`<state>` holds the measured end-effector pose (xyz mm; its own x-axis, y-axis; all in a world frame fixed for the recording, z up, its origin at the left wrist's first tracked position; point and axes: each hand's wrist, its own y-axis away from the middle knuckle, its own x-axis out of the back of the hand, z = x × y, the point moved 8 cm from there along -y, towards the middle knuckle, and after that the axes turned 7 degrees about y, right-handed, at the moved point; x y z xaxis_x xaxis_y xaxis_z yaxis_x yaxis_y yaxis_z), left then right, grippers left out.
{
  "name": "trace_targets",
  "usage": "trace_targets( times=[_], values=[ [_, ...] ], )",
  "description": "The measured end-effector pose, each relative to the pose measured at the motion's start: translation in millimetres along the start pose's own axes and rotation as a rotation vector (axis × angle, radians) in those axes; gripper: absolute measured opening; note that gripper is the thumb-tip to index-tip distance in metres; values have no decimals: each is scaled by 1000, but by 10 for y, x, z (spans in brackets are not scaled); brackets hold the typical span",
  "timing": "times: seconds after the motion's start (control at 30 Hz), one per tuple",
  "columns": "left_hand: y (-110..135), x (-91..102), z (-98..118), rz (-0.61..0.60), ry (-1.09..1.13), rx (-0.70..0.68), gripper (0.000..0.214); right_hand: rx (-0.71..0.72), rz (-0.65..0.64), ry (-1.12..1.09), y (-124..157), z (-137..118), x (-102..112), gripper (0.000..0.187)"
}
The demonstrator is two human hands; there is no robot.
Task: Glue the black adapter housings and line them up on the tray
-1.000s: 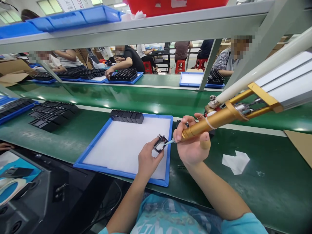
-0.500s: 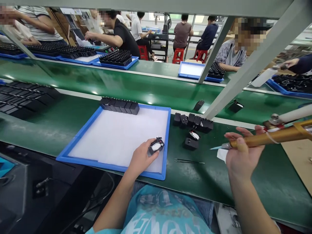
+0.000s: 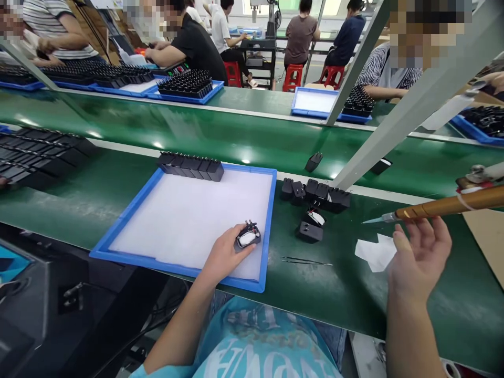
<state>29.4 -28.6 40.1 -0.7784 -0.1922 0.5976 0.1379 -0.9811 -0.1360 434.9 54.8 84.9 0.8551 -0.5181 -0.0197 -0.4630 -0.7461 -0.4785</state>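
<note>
My left hand (image 3: 222,254) grips a black plug adapter (image 3: 248,239) between thumb and fingers, over the right part of the white-lined blue tray (image 3: 271,220). The adapter's side is uncovered, showing a white part and red wire inside, with its pins pointing up. On the right, my right hand (image 3: 417,252) is palm up, fingers apart, just under a gold-coloured glue dispenser (image 3: 444,203) with a pale blue needle tip. Its fingertips are at the dispenser's underside, not wrapped around it. A crumpled white paper (image 3: 376,253) lies beside that hand.
Black adapters (image 3: 191,167) stand in a row at the tray's back edge. More adapters (image 3: 315,194) cluster right of the tray, near tweezers (image 3: 307,261). A slanted grey post (image 3: 394,126) rises behind the green bench. Co-workers sit across the green conveyor (image 3: 220,134), where two adapters lie.
My right hand has moved right and opened away from the dispenser, which has shifted right and up. My left hand has turned the adapter slightly, its pins now more upright.
</note>
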Motion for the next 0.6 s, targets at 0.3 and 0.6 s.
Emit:
trace_targets(
  times=[0.3,0.6],
  values=[
    [25,-42,41,-42,-27,-67,39,592,-1079,535,852,-322,-786,7],
    [49,-57,192,-107,76,-143,38,760,-1203,622,1324,-373,-1014,13]
  ],
)
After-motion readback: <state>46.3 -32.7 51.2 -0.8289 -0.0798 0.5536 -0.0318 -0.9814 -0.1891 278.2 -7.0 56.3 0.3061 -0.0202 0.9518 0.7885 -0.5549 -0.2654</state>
